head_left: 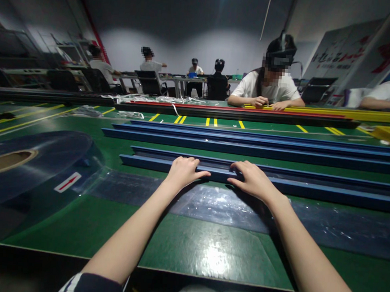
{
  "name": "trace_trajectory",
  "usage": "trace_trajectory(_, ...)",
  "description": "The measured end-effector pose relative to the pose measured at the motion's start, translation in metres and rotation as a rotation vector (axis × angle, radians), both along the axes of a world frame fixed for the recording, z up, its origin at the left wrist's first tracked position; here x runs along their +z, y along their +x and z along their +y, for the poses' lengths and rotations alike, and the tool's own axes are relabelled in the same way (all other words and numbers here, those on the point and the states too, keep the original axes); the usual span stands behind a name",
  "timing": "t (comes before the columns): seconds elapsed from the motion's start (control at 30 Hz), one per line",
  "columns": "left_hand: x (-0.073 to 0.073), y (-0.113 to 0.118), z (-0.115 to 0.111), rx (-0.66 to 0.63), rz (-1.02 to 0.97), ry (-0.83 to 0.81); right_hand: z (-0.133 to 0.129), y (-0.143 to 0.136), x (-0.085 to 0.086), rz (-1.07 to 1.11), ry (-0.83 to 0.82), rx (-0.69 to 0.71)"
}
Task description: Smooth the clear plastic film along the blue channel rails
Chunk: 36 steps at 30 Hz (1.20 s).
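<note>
Left hand: the left hand [182, 172] is resting on the near blue rail [313, 191], fingers half bent over it, thumb spreading toward the right hand's fingers; whether it is gripping, I cannot tell.
Right hand: the right hand [253, 180] is lying over the same rail, thumb and forefinger standing apart in a loose curve; whether they are pinching the rail's wall, I cannot tell.
Near blue rail: it is lying under both sets of fingers, showing between them and extending well beyond the right ones.
Clear strip: a shiny clear strip [217, 206] is lying just nearer the wearer than the fingers, running left to right beneath the forearms.
Film roll: a large roll [89, 155] is sitting well left of the left fingers, an arrow label [67, 182] showing on its side.
Far blue rails: more blue rails [249, 148] are lying just beyond the fingers.
Co-worker: a person in white [270, 90] is leaning over yellow strips [339, 113], well beyond the right fingers.
</note>
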State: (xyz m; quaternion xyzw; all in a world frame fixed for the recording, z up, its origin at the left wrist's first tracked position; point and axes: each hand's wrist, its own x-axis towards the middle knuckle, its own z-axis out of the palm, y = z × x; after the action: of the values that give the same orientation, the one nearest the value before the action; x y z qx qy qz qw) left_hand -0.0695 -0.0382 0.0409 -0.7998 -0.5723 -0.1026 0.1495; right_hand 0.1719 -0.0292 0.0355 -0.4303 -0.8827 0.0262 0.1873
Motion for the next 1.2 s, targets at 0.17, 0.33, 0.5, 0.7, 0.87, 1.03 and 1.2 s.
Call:
trace_trajectory(0.17,0.0,0.0,-0.001,-0.013,0.01,0.026,0.0,0.0,0.0,0.0,0.0,0.0)
trace_trajectory(0.33,-0.002,-0.001,0.0,-0.046,0.014,0.062,0.0,0.0,0.0,0.005,0.0,0.006)
trace_trajectory(0.5,-0.003,-0.001,0.0,-0.123,-0.008,0.075,-0.001,0.0,0.001,0.015,0.006,0.007)
trace_trajectory(0.7,-0.004,0.0,0.001,-0.156,0.027,0.08,-0.001,-0.001,0.0,0.009,0.01,0.005)
trace_trajectory(0.87,-0.005,-0.001,0.002,-0.156,0.025,0.072,-0.001,-0.001,0.0,0.0,0.015,0.003)
trace_trajectory(1.03,-0.006,-0.001,0.002,-0.162,0.003,0.074,-0.002,-0.004,0.0,-0.004,0.051,-0.002)
trace_trajectory(1.2,-0.009,-0.001,0.003,-0.17,-0.006,0.076,-0.003,-0.016,-0.005,-0.019,0.196,-0.063)
